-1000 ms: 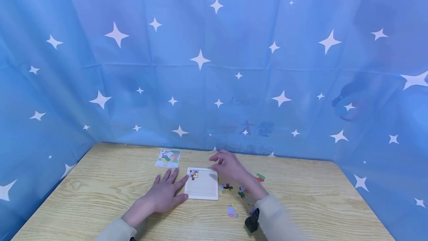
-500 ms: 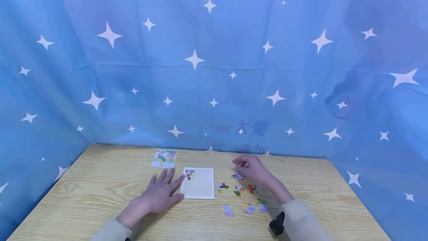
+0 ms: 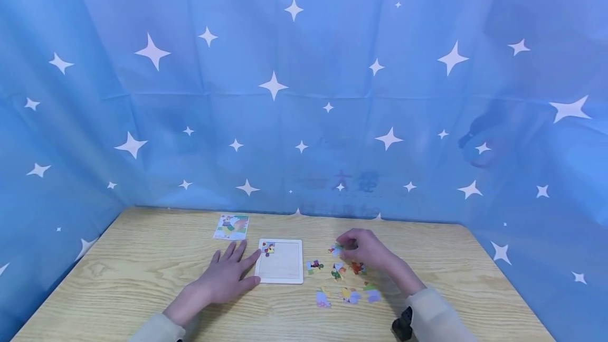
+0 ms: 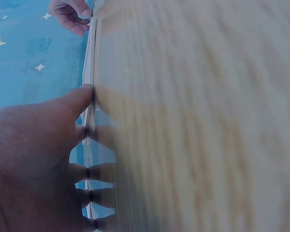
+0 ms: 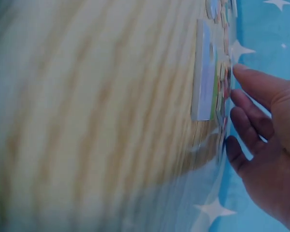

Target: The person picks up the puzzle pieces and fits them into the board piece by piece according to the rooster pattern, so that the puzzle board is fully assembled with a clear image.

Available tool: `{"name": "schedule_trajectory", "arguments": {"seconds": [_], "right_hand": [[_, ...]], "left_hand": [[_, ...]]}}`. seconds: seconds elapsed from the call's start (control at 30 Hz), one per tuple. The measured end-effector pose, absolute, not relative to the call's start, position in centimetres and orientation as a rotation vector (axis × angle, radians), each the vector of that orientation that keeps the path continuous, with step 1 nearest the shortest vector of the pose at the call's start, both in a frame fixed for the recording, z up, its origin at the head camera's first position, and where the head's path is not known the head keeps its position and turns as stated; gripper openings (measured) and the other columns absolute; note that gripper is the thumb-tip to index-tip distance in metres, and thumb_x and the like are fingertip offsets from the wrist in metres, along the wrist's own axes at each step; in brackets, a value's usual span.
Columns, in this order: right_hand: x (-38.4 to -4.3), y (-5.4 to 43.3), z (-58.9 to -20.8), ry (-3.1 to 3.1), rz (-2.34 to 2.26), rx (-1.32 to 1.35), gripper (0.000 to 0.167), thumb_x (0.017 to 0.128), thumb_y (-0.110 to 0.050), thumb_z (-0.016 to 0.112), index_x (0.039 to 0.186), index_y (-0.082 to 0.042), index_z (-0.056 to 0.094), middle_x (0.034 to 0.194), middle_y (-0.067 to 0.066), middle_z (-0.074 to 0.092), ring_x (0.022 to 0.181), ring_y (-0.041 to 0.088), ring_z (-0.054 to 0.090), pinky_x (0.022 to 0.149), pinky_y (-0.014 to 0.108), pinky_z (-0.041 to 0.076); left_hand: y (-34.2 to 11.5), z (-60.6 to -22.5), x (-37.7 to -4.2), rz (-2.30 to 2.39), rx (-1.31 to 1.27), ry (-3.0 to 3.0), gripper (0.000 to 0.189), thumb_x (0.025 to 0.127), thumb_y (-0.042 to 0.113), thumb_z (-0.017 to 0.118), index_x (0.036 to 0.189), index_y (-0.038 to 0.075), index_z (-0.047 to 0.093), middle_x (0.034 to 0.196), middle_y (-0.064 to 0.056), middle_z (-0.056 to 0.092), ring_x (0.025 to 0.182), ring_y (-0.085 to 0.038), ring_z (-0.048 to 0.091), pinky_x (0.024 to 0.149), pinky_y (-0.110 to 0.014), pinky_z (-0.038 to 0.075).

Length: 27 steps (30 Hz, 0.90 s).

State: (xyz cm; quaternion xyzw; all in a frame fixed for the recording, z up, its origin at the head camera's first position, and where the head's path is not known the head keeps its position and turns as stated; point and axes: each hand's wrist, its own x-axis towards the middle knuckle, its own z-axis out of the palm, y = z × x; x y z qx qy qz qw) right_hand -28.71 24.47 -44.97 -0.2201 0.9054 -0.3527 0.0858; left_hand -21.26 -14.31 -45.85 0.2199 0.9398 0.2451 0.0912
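My left hand point(image 3: 227, 278) lies with its fingers spread on the table, thumb and index fingertip at the left edge of a white puzzle tray point(image 3: 280, 273). One puzzle piece point(image 3: 268, 248) sits in the tray's upper left corner. To the right of the tray, my right hand point(image 3: 366, 249) reaches down with bent fingers at the right side of a colourful puzzle piece point(image 3: 334, 249). Whether the fingers pinch it is hidden. In the right wrist view, the thumb point(image 5: 261, 87) and several fingers curve near the edges of the pieces.
Several loose puzzle pieces lie between and below the hands, among them a purple and green one point(image 3: 372, 293) and a red one point(image 3: 358, 268). A picture card point(image 3: 231, 227) lies behind my left hand. A blue starry curtain point(image 3: 304, 120) stands behind the table point(image 3: 157, 257).
My right hand has moved right from above the tray, then lowered to the piece at the back of the loose group. My left hand stays at the tray; the head view has shifted slightly.
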Motion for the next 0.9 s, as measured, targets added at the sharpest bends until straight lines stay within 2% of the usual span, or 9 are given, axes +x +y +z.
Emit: {"name": "schedule_trajectory", "arguments": {"seconds": [0.37, 0.67, 0.9], "right_hand": [[-28.83, 24.30, -45.22, 2.717, -1.020, -0.657, 0.032, 0.094, -0.008, 0.076, 0.125, -0.003, 0.071, 0.117, 0.005, 0.067, 0.100, 0.020, 0.063, 0.082, 0.039, 0.055], [-29.20, 24.15, -45.19, 2.703, -0.986, -0.682, 0.025, 0.094, -0.006, 0.075, 0.120, -0.006, 0.073, 0.101, 0.001, 0.061, 0.082, 0.018, 0.057, 0.068, 0.031, 0.051], [-29.28, 24.18, -45.18, 2.712, -0.975, -0.717, 0.022, 0.095, -0.007, 0.074, 0.117, -0.008, 0.072, 0.101, 0.001, 0.060, 0.078, 0.019, 0.054, 0.066, 0.031, 0.049]], "left_hand": [[-14.12, -45.51, -21.10, 0.713, 0.629, 2.803, 0.067, 0.104, 0.048, 0.057, 0.157, 0.011, 0.043, 0.163, -0.030, 0.022, 0.150, -0.055, 0.012, 0.110, -0.079, 0.012], [-14.26, -45.90, -21.25, 0.715, 0.662, 2.805, 0.068, 0.104, 0.050, 0.055, 0.158, 0.011, 0.043, 0.163, -0.032, 0.022, 0.149, -0.056, 0.012, 0.109, -0.080, 0.010], [-14.17, -45.63, -21.16, 0.718, 0.637, 2.801, 0.067, 0.104, 0.047, 0.057, 0.157, 0.010, 0.043, 0.163, -0.031, 0.022, 0.150, -0.055, 0.013, 0.110, -0.079, 0.011]]}}
